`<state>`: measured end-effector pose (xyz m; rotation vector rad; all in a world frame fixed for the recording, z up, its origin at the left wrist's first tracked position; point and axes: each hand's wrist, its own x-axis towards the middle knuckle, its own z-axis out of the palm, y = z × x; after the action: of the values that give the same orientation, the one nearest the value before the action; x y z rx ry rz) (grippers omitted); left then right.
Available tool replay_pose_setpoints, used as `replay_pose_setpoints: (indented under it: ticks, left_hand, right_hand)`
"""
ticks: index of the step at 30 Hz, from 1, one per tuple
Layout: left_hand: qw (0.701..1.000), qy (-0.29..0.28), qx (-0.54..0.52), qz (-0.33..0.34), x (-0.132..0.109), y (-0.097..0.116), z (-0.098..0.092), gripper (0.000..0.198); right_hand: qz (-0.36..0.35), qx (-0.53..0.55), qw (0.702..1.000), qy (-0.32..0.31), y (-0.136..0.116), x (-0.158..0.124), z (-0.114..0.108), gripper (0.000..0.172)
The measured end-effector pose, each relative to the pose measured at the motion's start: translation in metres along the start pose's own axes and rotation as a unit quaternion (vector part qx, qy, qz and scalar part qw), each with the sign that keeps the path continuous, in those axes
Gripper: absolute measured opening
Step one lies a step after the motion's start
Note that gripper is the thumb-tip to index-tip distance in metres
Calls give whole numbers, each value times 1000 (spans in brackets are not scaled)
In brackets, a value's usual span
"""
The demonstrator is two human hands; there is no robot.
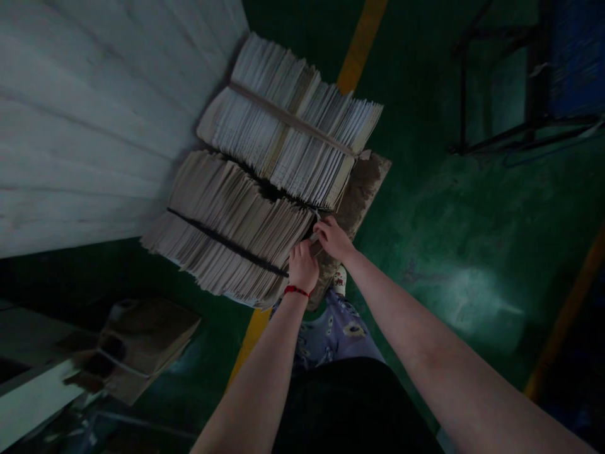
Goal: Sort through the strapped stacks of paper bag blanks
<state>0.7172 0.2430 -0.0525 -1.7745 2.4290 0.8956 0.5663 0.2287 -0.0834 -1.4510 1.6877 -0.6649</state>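
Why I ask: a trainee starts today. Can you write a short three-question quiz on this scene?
1. True or false: the left hand and the right hand are both at the edge of the near bundle, the one tied with the black strap.
2. What colour is the band on the left wrist? A red, B blue, C white.
3. How many strapped bundles are in view?

Key: 1 true; 2 A; 3 two.
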Motion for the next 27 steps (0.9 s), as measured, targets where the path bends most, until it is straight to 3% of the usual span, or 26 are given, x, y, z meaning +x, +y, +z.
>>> replay_pose_setpoints:
  ticks: [4, 11, 22, 27]
  left_hand:
    - [1000, 3, 3, -7, 1, -1, -1, 45]
    - [998, -4, 68, -15, -1, 7, 1, 74]
    - [997, 1, 68, -21, 0, 8, 4, 64]
    - [995, -1, 68, -74, 15, 9, -1, 47]
  right_hand:
    - [25, 30, 999, 34, -1, 3, 2, 6]
    - [55, 41, 995, 76, -3, 6, 11, 10]
    - [18, 9, 999, 36, 2, -1, 5, 12]
    - [-15, -82, 997, 6, 2, -5, -2, 21]
